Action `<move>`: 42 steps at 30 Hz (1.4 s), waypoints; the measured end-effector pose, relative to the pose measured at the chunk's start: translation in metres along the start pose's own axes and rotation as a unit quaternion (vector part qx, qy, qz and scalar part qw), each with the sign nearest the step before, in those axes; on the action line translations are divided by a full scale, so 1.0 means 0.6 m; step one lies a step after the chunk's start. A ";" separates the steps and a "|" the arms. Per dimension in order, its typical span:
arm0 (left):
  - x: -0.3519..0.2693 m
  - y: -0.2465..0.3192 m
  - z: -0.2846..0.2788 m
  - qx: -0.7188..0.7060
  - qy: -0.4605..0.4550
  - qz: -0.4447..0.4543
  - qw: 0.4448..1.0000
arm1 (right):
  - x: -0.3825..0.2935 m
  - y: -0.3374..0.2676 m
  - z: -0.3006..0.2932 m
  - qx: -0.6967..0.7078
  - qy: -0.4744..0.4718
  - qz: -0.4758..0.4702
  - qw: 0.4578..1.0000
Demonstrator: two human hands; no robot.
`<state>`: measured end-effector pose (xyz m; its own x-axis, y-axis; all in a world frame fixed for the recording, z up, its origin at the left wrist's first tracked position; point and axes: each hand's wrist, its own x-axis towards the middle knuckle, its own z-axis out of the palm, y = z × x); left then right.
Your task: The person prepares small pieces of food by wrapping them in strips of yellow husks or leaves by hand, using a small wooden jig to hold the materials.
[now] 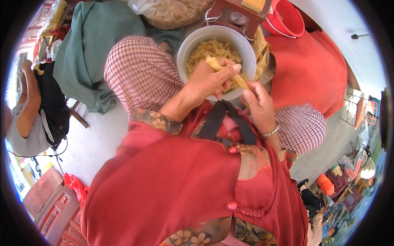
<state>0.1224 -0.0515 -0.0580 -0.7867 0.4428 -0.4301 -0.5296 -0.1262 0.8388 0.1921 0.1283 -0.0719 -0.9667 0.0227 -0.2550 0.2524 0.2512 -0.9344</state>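
Observation:
A pale yellow strip (239, 81) of flexible, leaf-like material stretches between my two hands. My left hand (209, 78) grips it, with a folded end standing up above the fingers. At its lower right end, the fingertips of my right hand (260, 103) pinch the strip; a metal bangle circles that wrist. Both hands are over the near side of a white round tub (183, 55). Inside the tub lie many short yellow folded pieces (212, 49). My left hand hides part of them.
Yellow strips (261, 58) hang beside the tub, below a reddish wooden stand (221, 18). A clear bag of pieces (178, 12) lies beyond. Around are a red bucket (286, 18), red cloth (307, 70) and green cloth (92, 46). Another person's arm (29, 101) is at far left.

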 end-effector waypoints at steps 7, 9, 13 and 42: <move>0.001 0.011 -0.001 0.009 0.032 0.020 0.999 | 0.035 -0.028 0.013 -0.068 -0.094 -0.048 0.992; -0.003 0.017 -0.010 -0.035 0.024 0.021 0.999 | 0.031 -0.048 0.007 -0.055 -0.106 -0.039 0.992; -0.015 0.032 -0.034 -0.127 0.020 0.033 0.991 | 0.022 -0.069 -0.009 -0.007 -0.130 -0.009 0.991; 0.270 0.221 -0.036 0.271 0.257 0.261 0.890 | 0.317 -0.102 -0.153 -0.330 0.115 -0.200 0.915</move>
<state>-0.0818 -0.0157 -0.0237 -0.9958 -0.0327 0.0859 0.0714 0.3131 0.9470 -0.0112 0.2060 -0.0404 -0.9786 -0.0150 0.2050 -0.1316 0.8120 -0.5686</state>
